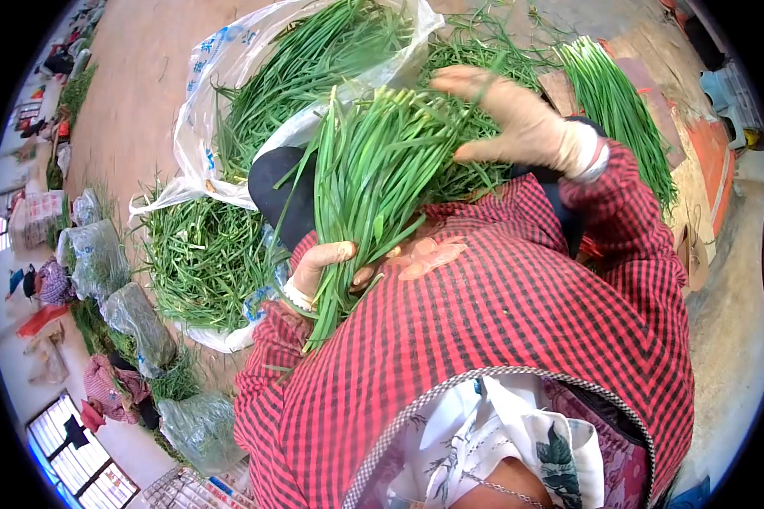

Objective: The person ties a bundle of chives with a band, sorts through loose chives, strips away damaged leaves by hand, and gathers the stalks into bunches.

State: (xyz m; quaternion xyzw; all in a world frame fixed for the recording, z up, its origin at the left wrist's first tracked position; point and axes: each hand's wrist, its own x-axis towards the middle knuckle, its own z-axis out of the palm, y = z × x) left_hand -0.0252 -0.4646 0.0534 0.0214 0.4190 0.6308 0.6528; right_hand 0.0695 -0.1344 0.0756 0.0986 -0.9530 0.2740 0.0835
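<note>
My left hand point(321, 265), in a pale glove, is wrapped round the lower part of a thick bunch of green chives point(373, 170) in front of my chest. The cut pale ends point up and away from me, and the leaf tips hang below the fist. My right hand point(518, 119), also gloved, is raised at the right of the bunch. Its fingers and thumb are spread apart, slightly smeared by motion, with nothing seen in them. Just beyond the bunch, a large white plastic bag point(197, 110) lies open with long loose chives point(314, 68) in it.
A heap of loose green trimmings point(204, 263) lies at the left. More loose greens point(484, 59) lie beyond my right hand. A tidy bundle of chives point(615, 110) rests on boards at the right. Clear plastic-wrapped bundles point(140, 327) and other people line the far left.
</note>
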